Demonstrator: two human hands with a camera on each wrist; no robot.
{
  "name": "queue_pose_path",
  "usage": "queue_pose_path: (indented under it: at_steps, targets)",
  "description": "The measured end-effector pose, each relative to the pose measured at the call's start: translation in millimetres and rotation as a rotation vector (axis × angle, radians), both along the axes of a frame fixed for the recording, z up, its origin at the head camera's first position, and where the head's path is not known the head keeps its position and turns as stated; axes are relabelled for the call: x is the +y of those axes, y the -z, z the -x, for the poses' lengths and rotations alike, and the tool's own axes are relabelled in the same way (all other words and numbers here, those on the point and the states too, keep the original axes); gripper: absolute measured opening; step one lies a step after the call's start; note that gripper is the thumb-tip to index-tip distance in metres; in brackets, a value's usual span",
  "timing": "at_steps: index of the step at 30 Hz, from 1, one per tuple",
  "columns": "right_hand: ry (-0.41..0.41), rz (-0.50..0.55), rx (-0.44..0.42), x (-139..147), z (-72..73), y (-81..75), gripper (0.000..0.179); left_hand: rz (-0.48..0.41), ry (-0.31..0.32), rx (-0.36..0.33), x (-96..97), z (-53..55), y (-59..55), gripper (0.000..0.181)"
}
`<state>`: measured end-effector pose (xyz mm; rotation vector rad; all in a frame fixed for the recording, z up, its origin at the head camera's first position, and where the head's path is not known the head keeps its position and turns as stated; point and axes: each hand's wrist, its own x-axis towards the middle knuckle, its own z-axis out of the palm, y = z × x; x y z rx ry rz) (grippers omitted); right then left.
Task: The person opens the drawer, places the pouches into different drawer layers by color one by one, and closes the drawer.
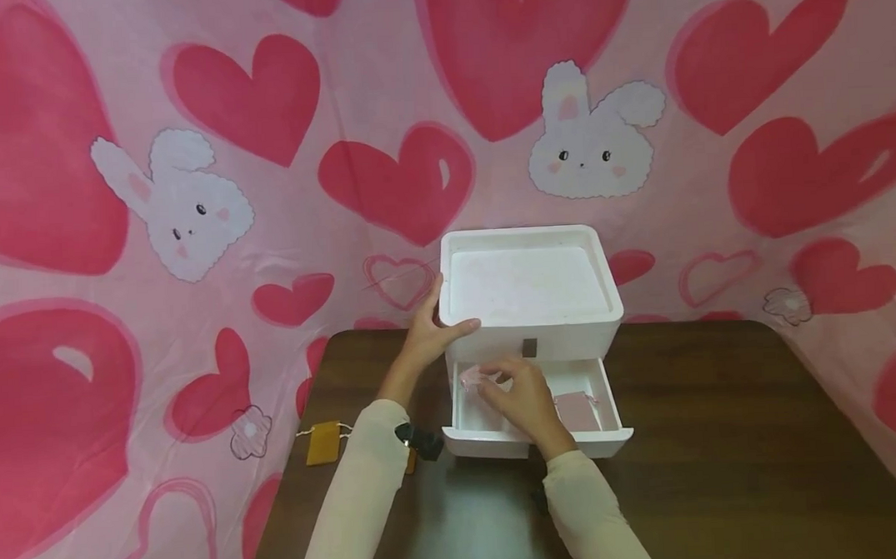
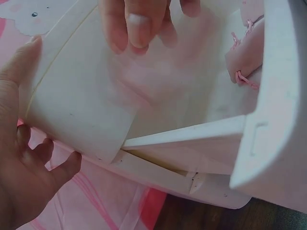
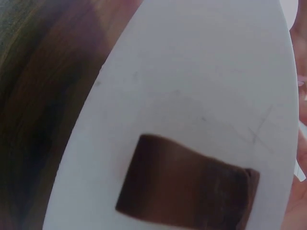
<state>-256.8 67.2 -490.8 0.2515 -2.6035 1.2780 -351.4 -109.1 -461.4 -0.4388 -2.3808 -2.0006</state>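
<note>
A white two-drawer box [image 1: 533, 340] stands on the table with its lower drawer [image 1: 462, 433] pulled out. My left hand [image 1: 424, 335] holds the box's upper left corner, thumb at the front rim and fingers along the side. Over the drawer's left part, my right hand [image 1: 524, 397] pinches a small pink pouch [image 1: 471, 377], which is blurred in the left wrist view. More pink drawstring pouches [image 2: 245, 53] lie at the drawer's other side. A brown pull tab [image 3: 187, 184] on a white drawer front fills much of the right wrist view.
On the table's left lies a yellow drawstring pouch [image 1: 323, 443]; another yellow piece [image 1: 411, 460] shows partly behind the left wrist. The box's top is a shallow tray [image 1: 523, 280]. A pink cloth with hearts and rabbits [image 1: 379, 82] hangs behind the dark wooden table [image 1: 732, 434].
</note>
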Motion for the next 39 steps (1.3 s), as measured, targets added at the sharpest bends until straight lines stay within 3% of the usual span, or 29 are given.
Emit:
queue_pose_path:
  at_steps: [15, 29, 39]
  targets:
    - [-0.023, 0.02, -0.164, 13.9, -9.3, -10.1, 0.05, 0.021, -0.031, 0.023, 3.6, 1.3, 0.3, 0.105]
    - [-0.01, 0.079, -0.163, 21.7, -21.2, -15.2, 0.047, -0.02, -0.009, -0.007, 1.7, 1.5, 2.1, 0.106]
    - [-0.047, 0.108, -0.065, 31.0, -32.3, -20.5, 0.041, -0.001, -0.019, 0.004, 1.2, 4.1, 2.8, 0.107]
